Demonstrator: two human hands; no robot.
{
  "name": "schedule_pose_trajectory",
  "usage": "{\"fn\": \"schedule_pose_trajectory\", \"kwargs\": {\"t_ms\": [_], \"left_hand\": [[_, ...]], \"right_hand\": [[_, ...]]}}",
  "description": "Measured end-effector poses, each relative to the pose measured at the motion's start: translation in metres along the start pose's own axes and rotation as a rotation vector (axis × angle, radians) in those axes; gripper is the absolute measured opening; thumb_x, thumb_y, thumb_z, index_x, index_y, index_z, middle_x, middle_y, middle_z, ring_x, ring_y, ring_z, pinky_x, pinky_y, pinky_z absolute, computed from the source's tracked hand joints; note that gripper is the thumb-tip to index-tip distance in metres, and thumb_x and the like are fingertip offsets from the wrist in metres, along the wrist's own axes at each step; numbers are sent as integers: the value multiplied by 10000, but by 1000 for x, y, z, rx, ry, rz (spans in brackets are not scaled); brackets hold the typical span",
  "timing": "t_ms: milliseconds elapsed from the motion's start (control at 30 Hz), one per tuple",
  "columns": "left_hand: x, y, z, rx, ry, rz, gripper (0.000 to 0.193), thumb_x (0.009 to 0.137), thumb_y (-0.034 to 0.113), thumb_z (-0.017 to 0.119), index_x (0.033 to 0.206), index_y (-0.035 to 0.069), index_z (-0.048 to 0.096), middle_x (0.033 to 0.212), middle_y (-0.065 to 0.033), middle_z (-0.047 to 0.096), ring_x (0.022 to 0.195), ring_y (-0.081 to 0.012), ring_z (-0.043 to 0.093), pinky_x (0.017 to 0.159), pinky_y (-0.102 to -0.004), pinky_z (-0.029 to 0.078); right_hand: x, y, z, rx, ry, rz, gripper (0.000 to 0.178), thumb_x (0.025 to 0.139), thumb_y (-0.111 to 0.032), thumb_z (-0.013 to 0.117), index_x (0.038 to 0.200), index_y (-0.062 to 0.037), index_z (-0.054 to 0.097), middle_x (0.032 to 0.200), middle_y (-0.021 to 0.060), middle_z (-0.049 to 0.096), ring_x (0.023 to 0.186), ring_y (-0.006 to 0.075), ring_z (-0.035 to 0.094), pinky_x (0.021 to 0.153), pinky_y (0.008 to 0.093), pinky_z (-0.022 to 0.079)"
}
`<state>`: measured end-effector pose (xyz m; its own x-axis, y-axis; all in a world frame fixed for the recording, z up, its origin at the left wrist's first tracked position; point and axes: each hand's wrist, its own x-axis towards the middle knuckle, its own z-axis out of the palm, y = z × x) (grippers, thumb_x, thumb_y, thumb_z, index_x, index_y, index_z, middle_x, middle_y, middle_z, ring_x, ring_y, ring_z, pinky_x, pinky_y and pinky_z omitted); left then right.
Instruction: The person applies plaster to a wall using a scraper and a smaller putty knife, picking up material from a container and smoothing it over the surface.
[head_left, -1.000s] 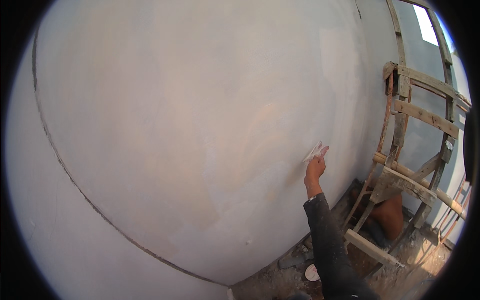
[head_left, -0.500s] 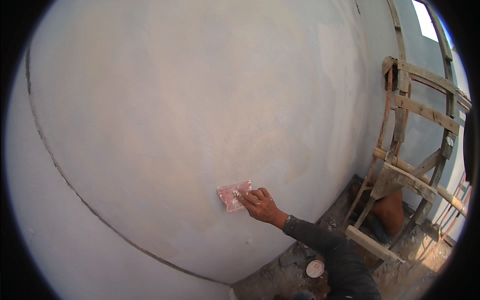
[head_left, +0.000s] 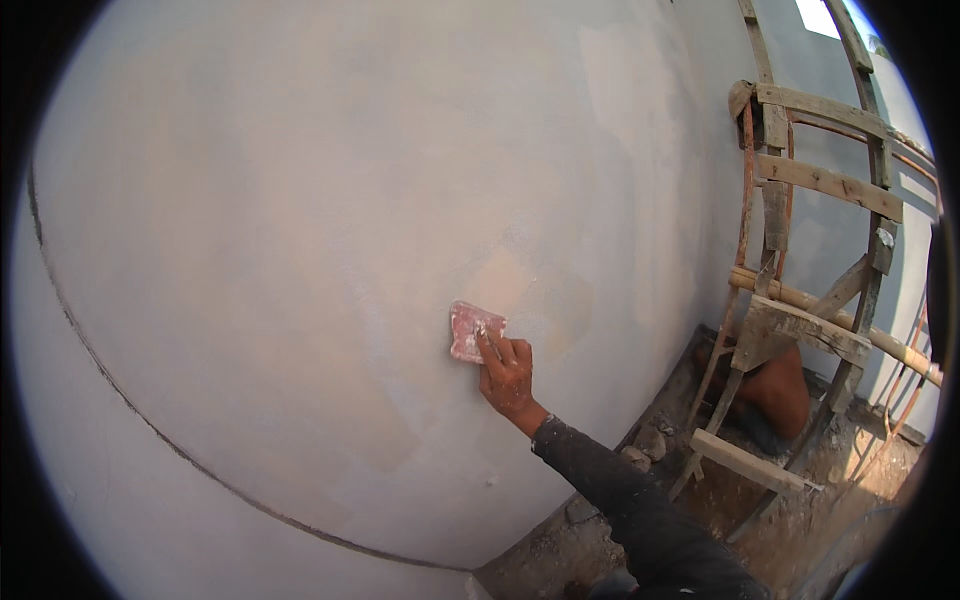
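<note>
My right hand (head_left: pixel 510 375) is closed on a pink, putty-smeared scraper (head_left: pixel 468 333). Fingers press on the back of its flat blade, which lies against a pale wall (head_left: pixel 280 240). White specks dot the hand, and a dark sleeve covers the arm coming up from the lower right. Around the blade the wall shows uneven grey, white and beige patches, with a beige patch (head_left: pixel 500 278) just above it. My left hand is out of view.
On the right stands a rough wooden ladder-like frame (head_left: pixel 830 182) with a bamboo pole (head_left: pixel 800 295) across it. Behind its lower part is a reddish-brown rounded shape (head_left: pixel 782 388). Stones (head_left: pixel 650 442) lie by the wall's foot. A dark groove (head_left: pixel 180 450) curves along the wall's lower left.
My right hand has moved the scraper upward along the wall and turned it more upright. The view has shifted, and the round white disc on the ground is no longer visible.
</note>
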<state>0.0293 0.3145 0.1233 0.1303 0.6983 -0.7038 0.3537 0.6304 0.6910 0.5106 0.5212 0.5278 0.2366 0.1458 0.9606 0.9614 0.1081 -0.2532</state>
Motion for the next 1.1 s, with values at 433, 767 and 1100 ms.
{"fn": "schedule_pose_trajectory", "kwargs": {"t_ms": [433,767,1100], "left_hand": [[7,6,-2,-151,-113,-37,315,1074,399,557,969,118,654,708,-20,559,572,-189,514,542,-400,469],[-56,24,11,-149,-3,24,324,1077,377,559,939,100,655,647,-6,531,540,-190,514,512,-390,469],[-4,-21,-11,27,-61,6,409,1085,380,529,808,93,617,603,-25,522,508,-185,499,491,-395,436]], "right_hand": [[-66,157,15,226,390,1280,324,1083,-198,521,1216,52,678,1061,215,715,999,386,674,901,490,507],[25,-44,-14,143,-65,24,441,895,40,683,1334,-8,698,1314,111,693,967,261,592,853,391,490],[-167,-69,-29,363,-508,-207,518,863,14,710,1374,-65,688,1435,83,658,1053,271,610,949,409,478]]}}
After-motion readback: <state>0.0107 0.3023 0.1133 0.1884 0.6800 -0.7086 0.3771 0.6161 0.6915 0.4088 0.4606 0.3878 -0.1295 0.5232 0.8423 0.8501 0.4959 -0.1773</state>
